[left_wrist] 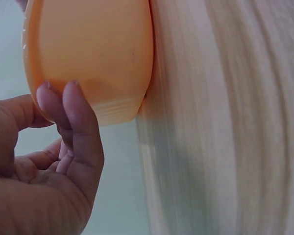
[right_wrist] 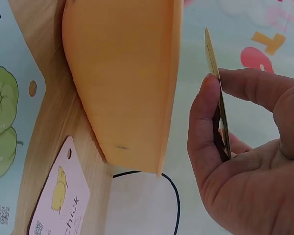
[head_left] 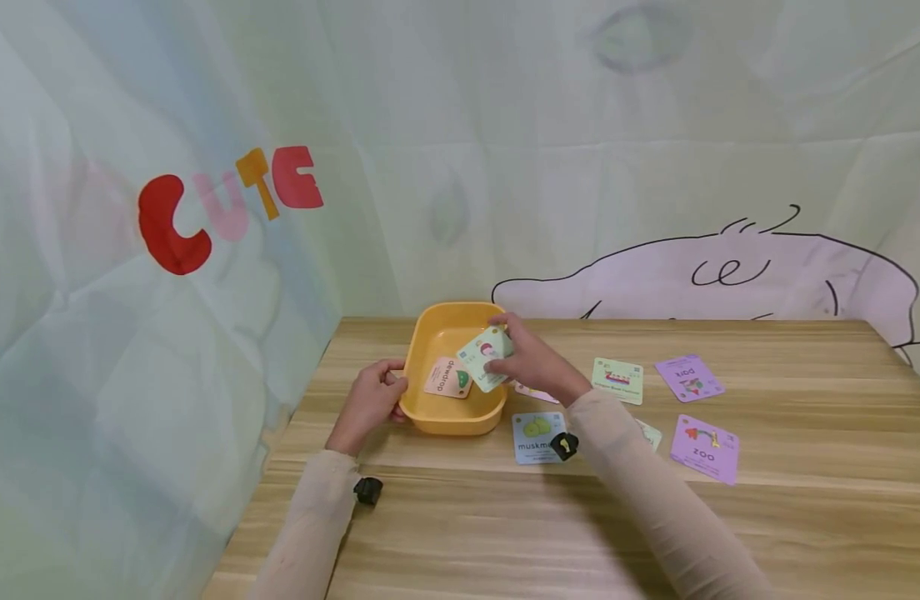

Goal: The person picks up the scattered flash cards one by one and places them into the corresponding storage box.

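Observation:
A yellow plastic basin (head_left: 454, 427) stands near the table's back left edge. My left hand (head_left: 367, 398) pinches its left rim between thumb and fingers, as the left wrist view also shows. Inside the basin lies a pinkish card (head_left: 439, 377) marked "dewdrop". Over the basin's right side my right hand (head_left: 531, 358) holds a light green picture card (head_left: 477, 354) between thumb and fingers. In the right wrist view that card (right_wrist: 216, 83) appears nearly edge-on, above the rim. Part of its print is covered by my thumb.
Right of the basin lie a blue muskmelon card (head_left: 531, 427), a pink chick card (right_wrist: 63, 200), a green boat card (head_left: 617, 379), purple "park" (head_left: 688, 377) and "zoo" (head_left: 704, 450) cards, and another card (head_left: 650, 433) partly under my right sleeve. A printed cloth (head_left: 430, 167) hangs behind the table.

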A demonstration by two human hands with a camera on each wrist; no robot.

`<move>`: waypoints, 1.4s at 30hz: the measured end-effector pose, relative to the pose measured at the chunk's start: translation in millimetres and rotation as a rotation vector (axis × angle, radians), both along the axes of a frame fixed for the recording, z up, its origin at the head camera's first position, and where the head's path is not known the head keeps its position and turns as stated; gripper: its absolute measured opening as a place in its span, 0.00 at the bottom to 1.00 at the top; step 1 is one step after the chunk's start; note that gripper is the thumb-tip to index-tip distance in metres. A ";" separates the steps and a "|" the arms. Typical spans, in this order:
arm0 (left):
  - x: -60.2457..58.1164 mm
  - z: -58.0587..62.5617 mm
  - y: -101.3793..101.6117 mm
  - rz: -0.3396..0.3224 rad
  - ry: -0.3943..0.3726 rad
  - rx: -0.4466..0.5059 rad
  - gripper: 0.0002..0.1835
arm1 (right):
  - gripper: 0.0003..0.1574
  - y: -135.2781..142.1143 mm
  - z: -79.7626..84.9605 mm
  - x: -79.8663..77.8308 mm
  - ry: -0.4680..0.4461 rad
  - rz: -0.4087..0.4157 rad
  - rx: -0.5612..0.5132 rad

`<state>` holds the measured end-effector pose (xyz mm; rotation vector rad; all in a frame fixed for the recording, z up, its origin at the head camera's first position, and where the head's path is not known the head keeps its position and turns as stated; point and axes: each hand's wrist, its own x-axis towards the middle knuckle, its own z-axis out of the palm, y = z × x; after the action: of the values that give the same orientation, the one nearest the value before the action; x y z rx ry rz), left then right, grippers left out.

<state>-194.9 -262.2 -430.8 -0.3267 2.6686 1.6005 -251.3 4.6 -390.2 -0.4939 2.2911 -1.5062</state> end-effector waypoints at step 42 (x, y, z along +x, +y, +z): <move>1.3 -0.5 -2.6 -0.054 0.058 0.036 0.21 | 0.47 -38.4 -21.9 -2.7 0.111 0.023 0.155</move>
<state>-193.6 -264.8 -431.3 -0.2095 2.6620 1.6651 -254.0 -33.9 -412.1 -0.5708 2.4546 -1.3071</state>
